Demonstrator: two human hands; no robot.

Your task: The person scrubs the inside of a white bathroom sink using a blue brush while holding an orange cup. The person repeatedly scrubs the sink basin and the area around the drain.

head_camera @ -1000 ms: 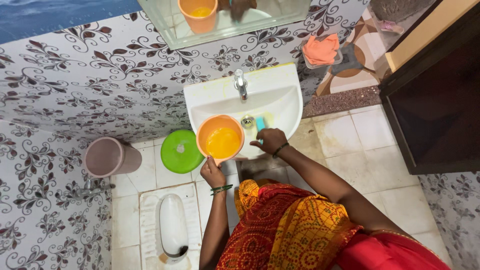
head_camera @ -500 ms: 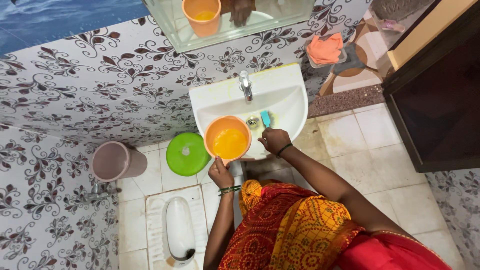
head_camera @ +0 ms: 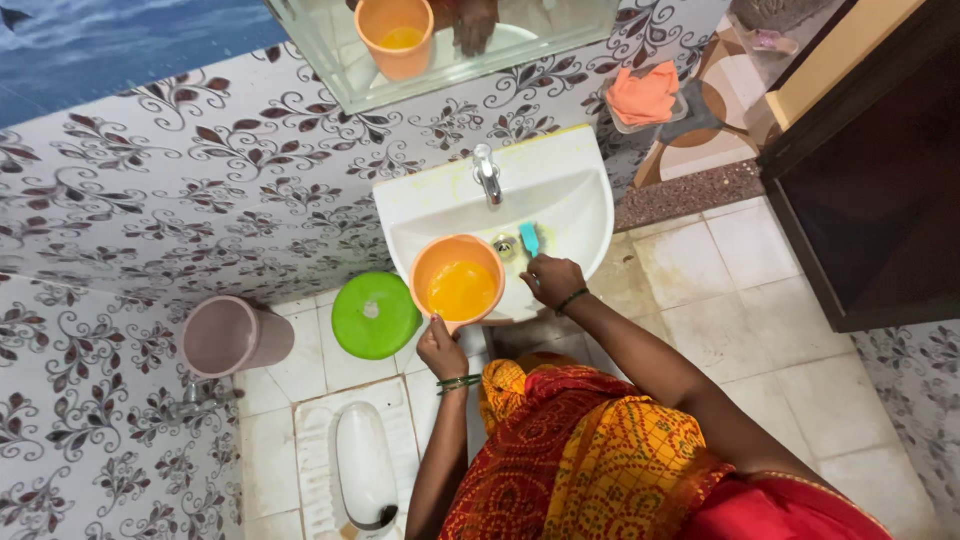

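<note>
My left hand (head_camera: 441,349) grips the handle of an orange mug (head_camera: 458,283) with yellow liquid in it, held over the front left edge of a white wash basin (head_camera: 570,205). My right hand (head_camera: 555,280) is over the basin's front rim, shut on a brush whose blue head (head_camera: 529,238) lies inside the bowl next to the drain (head_camera: 505,246). A chrome tap (head_camera: 487,173) stands at the back of the basin. Yellowish stains show on the basin.
A green lid (head_camera: 375,315) covers a bucket on the floor left of the basin. A pink bin (head_camera: 232,335) sits further left by a wall tap. A squat toilet (head_camera: 365,470) is below. A mirror (head_camera: 440,35) hangs above. An orange cloth (head_camera: 644,95) lies in a tray; a dark door (head_camera: 880,190) stands at right.
The brush head has moved a little farther into the bowl, beside the drain. The mug and both hands have stayed at the basin's front rim. The view has shifted slightly.
</note>
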